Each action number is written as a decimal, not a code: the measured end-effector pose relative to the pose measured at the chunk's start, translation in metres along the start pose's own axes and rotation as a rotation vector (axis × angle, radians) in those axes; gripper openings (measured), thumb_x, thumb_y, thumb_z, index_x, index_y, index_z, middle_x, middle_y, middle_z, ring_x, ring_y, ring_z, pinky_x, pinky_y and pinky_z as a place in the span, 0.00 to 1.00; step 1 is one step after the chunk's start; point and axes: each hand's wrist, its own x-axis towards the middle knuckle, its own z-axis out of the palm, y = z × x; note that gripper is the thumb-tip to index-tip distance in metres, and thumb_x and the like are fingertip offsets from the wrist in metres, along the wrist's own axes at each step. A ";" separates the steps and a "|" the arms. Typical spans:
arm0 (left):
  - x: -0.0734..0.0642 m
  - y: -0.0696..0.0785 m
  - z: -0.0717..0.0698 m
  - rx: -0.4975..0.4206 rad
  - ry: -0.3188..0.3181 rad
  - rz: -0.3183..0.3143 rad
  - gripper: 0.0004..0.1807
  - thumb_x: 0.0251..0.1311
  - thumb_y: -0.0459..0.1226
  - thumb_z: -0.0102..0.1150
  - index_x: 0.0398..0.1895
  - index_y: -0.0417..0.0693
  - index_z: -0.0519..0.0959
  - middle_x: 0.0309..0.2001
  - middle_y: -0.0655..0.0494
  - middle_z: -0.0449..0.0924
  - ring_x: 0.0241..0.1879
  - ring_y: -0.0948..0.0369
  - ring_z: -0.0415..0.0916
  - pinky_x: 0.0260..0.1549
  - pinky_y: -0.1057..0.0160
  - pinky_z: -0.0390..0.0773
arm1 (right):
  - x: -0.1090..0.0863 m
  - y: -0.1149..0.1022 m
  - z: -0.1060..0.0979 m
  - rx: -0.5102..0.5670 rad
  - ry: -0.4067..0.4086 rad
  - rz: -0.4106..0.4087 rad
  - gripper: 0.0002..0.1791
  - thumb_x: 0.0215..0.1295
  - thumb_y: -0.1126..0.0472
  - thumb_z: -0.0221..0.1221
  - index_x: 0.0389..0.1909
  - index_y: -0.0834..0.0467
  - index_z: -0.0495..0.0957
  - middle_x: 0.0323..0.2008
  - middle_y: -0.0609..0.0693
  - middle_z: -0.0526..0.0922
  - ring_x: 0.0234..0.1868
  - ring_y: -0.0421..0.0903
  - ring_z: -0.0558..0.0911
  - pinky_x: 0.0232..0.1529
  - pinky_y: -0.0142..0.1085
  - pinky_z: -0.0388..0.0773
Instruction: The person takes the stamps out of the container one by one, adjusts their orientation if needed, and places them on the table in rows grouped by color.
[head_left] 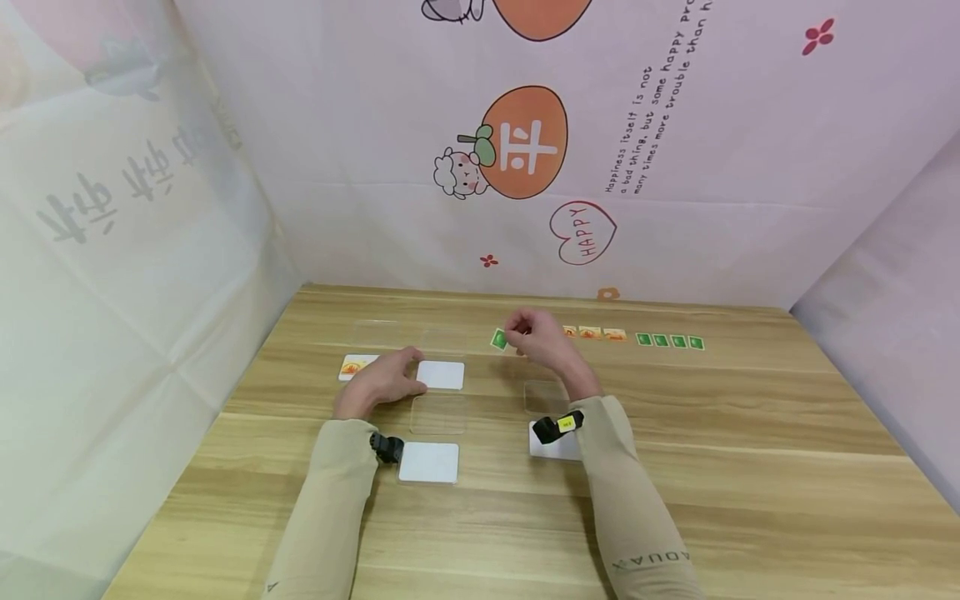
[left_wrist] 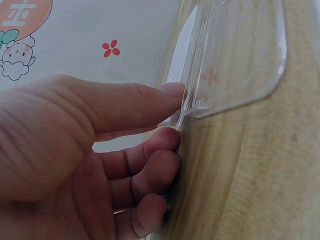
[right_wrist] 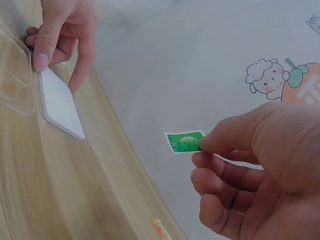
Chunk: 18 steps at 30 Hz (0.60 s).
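Between thumb and forefinger my right hand (head_left: pixel 542 337) pinches a small green stamp (right_wrist: pixel 185 142) with a white border, held up above the table. My left hand (head_left: pixel 386 379) grips the left end of a clear plastic case holding a white card (head_left: pixel 441 375), thumb on the near side and a finger on the far side. That case lies flat on the wooden table. In the left wrist view, a clear case cover (left_wrist: pixel 240 75) stands out beside the gripped end. The other left fingers curl near the tabletop.
Left of the left hand lies a white card with an orange stamp (head_left: pixel 352 367). Nearer are another white card (head_left: pixel 429 462) and a partly hidden one (head_left: pixel 551 447). Orange stamps (head_left: pixel 590 333) and several green stamps (head_left: pixel 670 341) lie in a row at the back right.
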 end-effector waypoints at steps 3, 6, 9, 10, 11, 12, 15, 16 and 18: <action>0.000 0.000 0.000 -0.004 0.000 -0.002 0.31 0.62 0.42 0.64 0.67 0.46 0.67 0.59 0.44 0.77 0.50 0.53 0.73 0.55 0.50 0.72 | 0.000 0.001 -0.001 0.003 0.006 0.010 0.05 0.69 0.61 0.56 0.43 0.57 0.76 0.39 0.54 0.78 0.35 0.49 0.77 0.33 0.35 0.76; -0.002 -0.001 -0.001 -0.008 0.000 -0.009 0.31 0.62 0.42 0.64 0.68 0.46 0.67 0.58 0.44 0.77 0.50 0.53 0.72 0.55 0.50 0.72 | 0.001 0.001 -0.001 0.006 0.007 0.021 0.06 0.70 0.60 0.56 0.44 0.56 0.76 0.39 0.54 0.78 0.36 0.49 0.78 0.35 0.37 0.78; -0.002 -0.001 -0.001 -0.008 -0.003 -0.003 0.31 0.62 0.42 0.64 0.67 0.45 0.67 0.56 0.44 0.78 0.48 0.53 0.73 0.53 0.51 0.72 | 0.000 0.001 -0.003 0.004 0.002 0.027 0.07 0.70 0.59 0.56 0.44 0.56 0.75 0.40 0.54 0.78 0.36 0.49 0.78 0.34 0.36 0.78; -0.002 -0.002 -0.001 -0.006 -0.004 0.001 0.31 0.62 0.42 0.64 0.67 0.45 0.68 0.56 0.44 0.78 0.48 0.53 0.73 0.53 0.51 0.72 | -0.001 0.001 -0.004 0.002 0.002 0.030 0.07 0.70 0.59 0.56 0.45 0.56 0.75 0.40 0.54 0.78 0.35 0.48 0.78 0.33 0.36 0.78; -0.002 -0.002 0.000 -0.006 -0.007 0.004 0.31 0.62 0.42 0.64 0.67 0.45 0.68 0.55 0.44 0.79 0.48 0.54 0.73 0.53 0.51 0.72 | -0.001 0.001 -0.005 -0.001 0.003 0.032 0.07 0.70 0.59 0.56 0.45 0.56 0.75 0.39 0.54 0.78 0.35 0.48 0.78 0.33 0.35 0.77; -0.002 -0.002 0.000 -0.005 -0.009 0.006 0.31 0.62 0.42 0.64 0.67 0.45 0.68 0.53 0.45 0.79 0.47 0.54 0.74 0.53 0.51 0.72 | -0.002 0.001 -0.006 -0.003 0.006 0.033 0.07 0.70 0.59 0.56 0.44 0.57 0.75 0.39 0.54 0.78 0.35 0.49 0.78 0.32 0.35 0.77; -0.001 -0.001 0.000 -0.005 -0.005 0.008 0.31 0.62 0.42 0.64 0.67 0.46 0.68 0.54 0.46 0.80 0.47 0.54 0.74 0.53 0.51 0.72 | -0.002 0.001 -0.010 -0.008 0.021 0.024 0.07 0.69 0.59 0.56 0.44 0.57 0.75 0.38 0.54 0.78 0.34 0.49 0.78 0.30 0.35 0.77; -0.001 -0.001 0.000 -0.004 -0.002 0.007 0.31 0.62 0.42 0.64 0.67 0.46 0.68 0.55 0.46 0.79 0.47 0.55 0.73 0.53 0.51 0.72 | -0.002 0.000 -0.010 -0.007 0.025 0.024 0.07 0.69 0.59 0.56 0.44 0.57 0.75 0.38 0.54 0.78 0.33 0.49 0.78 0.30 0.35 0.77; -0.001 -0.001 0.000 -0.012 -0.003 -0.001 0.31 0.62 0.42 0.64 0.67 0.46 0.68 0.52 0.46 0.80 0.46 0.54 0.73 0.52 0.52 0.72 | -0.002 0.000 -0.011 -0.008 0.024 0.015 0.06 0.69 0.60 0.56 0.44 0.57 0.75 0.38 0.54 0.78 0.33 0.49 0.78 0.30 0.35 0.77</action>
